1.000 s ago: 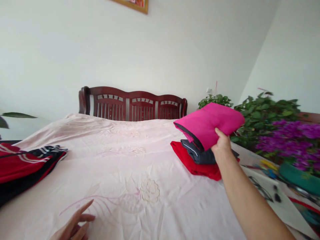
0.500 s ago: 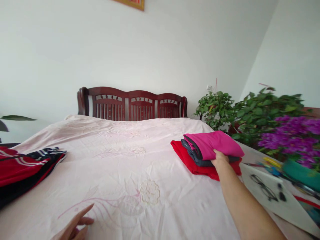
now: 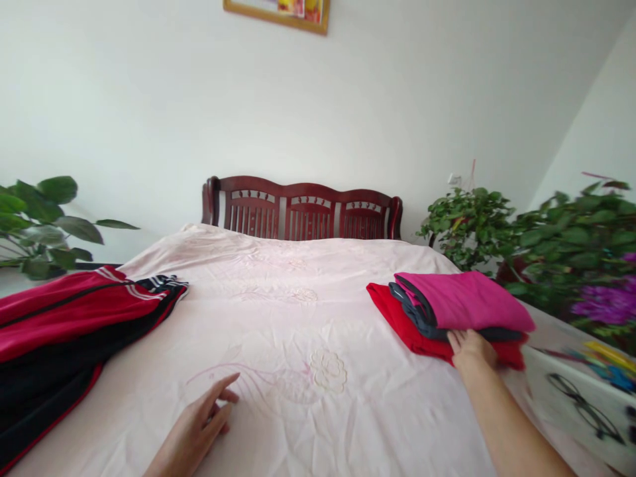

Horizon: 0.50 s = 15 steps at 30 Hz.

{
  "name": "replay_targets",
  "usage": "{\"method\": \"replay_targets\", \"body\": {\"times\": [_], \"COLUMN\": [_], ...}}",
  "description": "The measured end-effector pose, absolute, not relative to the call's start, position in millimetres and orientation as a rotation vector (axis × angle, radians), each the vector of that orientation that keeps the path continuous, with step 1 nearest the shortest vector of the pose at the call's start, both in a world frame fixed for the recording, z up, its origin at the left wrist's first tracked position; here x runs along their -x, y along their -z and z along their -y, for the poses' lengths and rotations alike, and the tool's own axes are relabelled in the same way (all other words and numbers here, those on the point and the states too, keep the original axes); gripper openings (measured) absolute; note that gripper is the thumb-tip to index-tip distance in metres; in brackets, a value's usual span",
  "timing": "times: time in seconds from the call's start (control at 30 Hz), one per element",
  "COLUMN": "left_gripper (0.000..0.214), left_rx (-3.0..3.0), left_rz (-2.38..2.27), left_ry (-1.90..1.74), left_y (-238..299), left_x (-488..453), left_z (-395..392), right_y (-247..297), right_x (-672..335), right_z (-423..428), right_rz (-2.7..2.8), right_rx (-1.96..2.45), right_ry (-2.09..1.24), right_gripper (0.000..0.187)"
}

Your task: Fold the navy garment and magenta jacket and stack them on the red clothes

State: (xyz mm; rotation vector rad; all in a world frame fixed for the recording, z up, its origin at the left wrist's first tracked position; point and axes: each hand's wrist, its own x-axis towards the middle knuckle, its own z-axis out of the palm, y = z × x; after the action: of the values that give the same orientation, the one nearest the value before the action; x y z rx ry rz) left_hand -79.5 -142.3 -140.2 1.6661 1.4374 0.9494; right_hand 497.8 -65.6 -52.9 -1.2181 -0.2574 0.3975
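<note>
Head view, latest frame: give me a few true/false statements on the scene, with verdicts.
1. A pink folded garment tops the stack, over a dark grey garment and a red garment. True.
2. The left hand grips the red-and-black garment. False: it is empty, over the bedspread, apart from that garment.
3. The right hand touches the front of the stack. True.
4. The eyeglasses lie on the bedspread. False: they lie off the bed, on a pale surface to the right.
</note>
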Motion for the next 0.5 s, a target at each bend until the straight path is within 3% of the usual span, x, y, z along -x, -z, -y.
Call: {"method": "replay_targets", "body": {"times": [0.27, 0.4, 0.5], "left_gripper": [0.05, 0.048, 0.047], "left_rx": [-1.667, -1.732, -1.931], "left_rz": [-1.403, -1.48, -1.666], "left_ry": [-0.956, -1.016, -1.067], "left_y": [131, 137, 142], "left_x": [73, 80, 88], "left_z": [145, 140, 135], "right_y": [118, 132, 135], "right_x": [-380, -323, -296], "right_z": [100, 108, 112], "right_rz": [0.326, 0.635, 1.013], "right_rx": [1.284, 1.319, 1.451], "right_ry": [-0.677, -0.706, -0.623], "right_gripper": [0.034, 0.039, 0.032]}}
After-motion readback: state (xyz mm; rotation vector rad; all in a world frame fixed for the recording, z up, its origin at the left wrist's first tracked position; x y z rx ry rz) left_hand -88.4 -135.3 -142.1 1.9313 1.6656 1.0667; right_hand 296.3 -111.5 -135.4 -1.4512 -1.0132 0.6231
